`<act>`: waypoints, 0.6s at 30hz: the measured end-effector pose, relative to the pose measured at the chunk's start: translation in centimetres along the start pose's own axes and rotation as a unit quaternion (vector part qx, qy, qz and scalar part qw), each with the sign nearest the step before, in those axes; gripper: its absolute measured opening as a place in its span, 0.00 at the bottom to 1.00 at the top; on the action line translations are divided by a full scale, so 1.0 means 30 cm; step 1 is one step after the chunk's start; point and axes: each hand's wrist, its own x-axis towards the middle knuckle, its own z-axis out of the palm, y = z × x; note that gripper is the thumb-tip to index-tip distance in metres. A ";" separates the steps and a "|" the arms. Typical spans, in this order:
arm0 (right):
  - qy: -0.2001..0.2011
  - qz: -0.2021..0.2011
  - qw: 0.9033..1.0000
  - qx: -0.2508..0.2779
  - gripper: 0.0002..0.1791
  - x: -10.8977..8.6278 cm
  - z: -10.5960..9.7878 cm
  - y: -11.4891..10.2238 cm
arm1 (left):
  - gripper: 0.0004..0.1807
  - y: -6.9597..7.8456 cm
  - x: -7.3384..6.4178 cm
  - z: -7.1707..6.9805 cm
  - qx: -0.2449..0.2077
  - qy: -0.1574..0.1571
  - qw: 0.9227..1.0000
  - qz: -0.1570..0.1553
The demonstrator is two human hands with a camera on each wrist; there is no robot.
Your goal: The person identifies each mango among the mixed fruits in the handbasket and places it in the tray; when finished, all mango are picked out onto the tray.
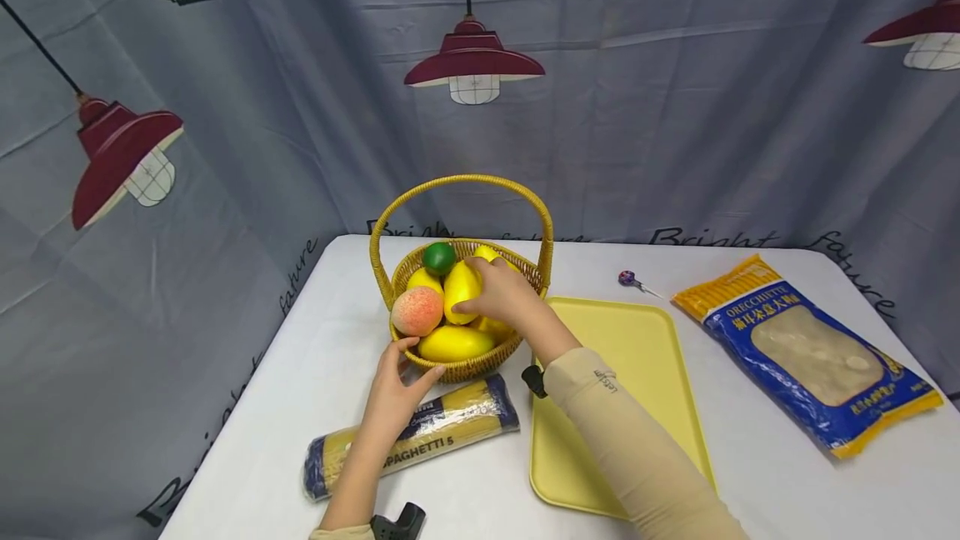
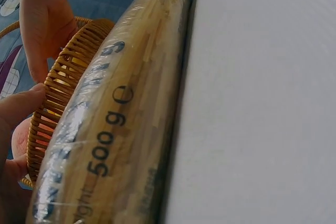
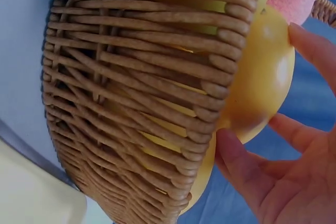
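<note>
A wicker basket (image 1: pixel 468 369) with a tall arched handle holds toy-like fruit. My right hand (image 1: pixel 498 294) reaches into it and grips a yellow mango (image 1: pixel 462 286) on top, thumb and fingertips spread around its sides. In the right wrist view this mango (image 3: pixel 262 72) stands above the woven rim. My left hand (image 1: pixel 393 394) holds the basket's near-left rim, with the thumb against the wickerwork. Close by its fingers lies a pink-orange peach (image 1: pixel 417 312). A green fruit (image 1: pixel 439 257) sits at the back, and another yellow fruit (image 1: pixel 455 343) lies along the front.
In front of the basket, under my left forearm, lies a spaghetti pack (image 1: pixel 450 432). My right forearm crosses over a yellow tray (image 1: pixel 622 332). Farther right are a wrapped lollipop (image 1: pixel 628 277) and a blue-and-yellow orecchiette bag (image 1: pixel 817 357). A grey curtain (image 1: pixel 600 148) hangs behind the white table.
</note>
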 end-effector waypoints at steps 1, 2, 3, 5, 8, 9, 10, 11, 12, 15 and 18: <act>-0.006 0.001 1.000 0.010 0.47 0.003 0.000 0.000 | 0.37 0.000 0.000 0.000 -0.002 0.000 1.000 0.001; -0.010 0.001 1.000 0.019 0.48 0.006 0.000 0.000 | 0.37 0.000 -0.001 0.001 -0.003 -0.001 1.000 0.001; -0.014 0.000 1.000 0.024 0.48 0.009 -0.001 0.000 | 0.37 0.000 -0.001 0.001 -0.003 0.000 1.000 0.000; -0.022 -0.001 0.999 0.037 0.48 0.016 -0.006 0.002 | 0.36 0.002 0.001 0.003 -0.004 0.001 1.000 0.000; -0.034 -0.006 0.998 0.052 0.49 0.026 -0.005 0.008 | 0.36 0.000 0.002 0.005 -0.005 0.002 1.000 0.000; -0.037 -0.006 0.998 0.057 0.49 0.029 -0.003 0.011 | 0.37 -0.001 0.002 0.007 -0.005 0.003 1.000 0.001; -0.039 -0.006 0.997 0.062 0.49 0.031 -0.001 0.014 | 0.37 -0.002 0.002 0.008 -0.006 0.003 1.000 0.002; -0.040 -0.007 0.997 0.067 0.49 0.032 0.001 0.016 | 0.37 -0.003 0.001 0.009 -0.006 0.002 1.000 0.002; -0.040 -0.008 0.997 0.072 0.49 0.033 0.003 0.018 | 0.37 -0.004 0.001 0.010 -0.006 0.001 1.000 0.004; -0.036 -0.012 0.996 0.083 0.49 0.034 0.009 0.021 | 0.37 -0.006 0.000 0.011 -0.008 0.003 1.000 0.005; -0.032 -0.015 0.995 0.092 0.49 0.033 0.013 0.021 | 0.35 -0.007 -0.001 0.010 -0.010 0.006 1.000 0.005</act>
